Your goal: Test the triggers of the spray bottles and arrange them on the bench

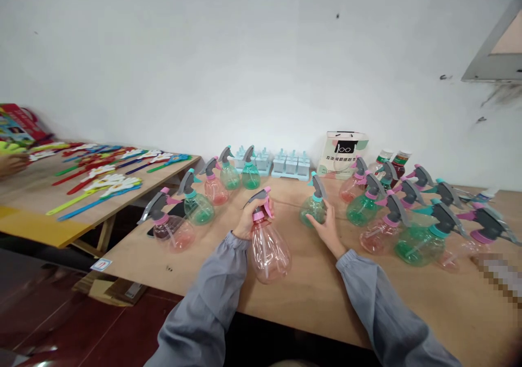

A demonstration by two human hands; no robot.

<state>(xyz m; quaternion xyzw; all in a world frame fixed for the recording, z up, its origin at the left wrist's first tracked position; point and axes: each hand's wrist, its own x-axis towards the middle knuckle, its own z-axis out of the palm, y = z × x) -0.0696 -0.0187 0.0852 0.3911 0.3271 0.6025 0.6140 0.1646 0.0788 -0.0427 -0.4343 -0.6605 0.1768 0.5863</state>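
My left hand [243, 218] is wrapped round the neck of a clear pink spray bottle [271, 253], which tilts above the table near its front edge. The bottle has a grey head and a pink trigger and collar. My right hand [328, 226] grips the body of a green spray bottle [313, 208] with a turquoise collar, thumb in front and fingers round its right side. This bottle stands on the table. Left of my hands are several more spray bottles, among them a pink one [176, 234] and a green one [199, 209].
Several spray bottles, such as a green one [420, 244], crowd the table's [302, 291] right side. Pale blue popsicle moulds [290, 166], a paper bag [341, 155] and jars [402, 166] stand by the wall. Colourful hand-shaped clappers [101, 187] cover the left table; another person's hand [12, 163] is there.
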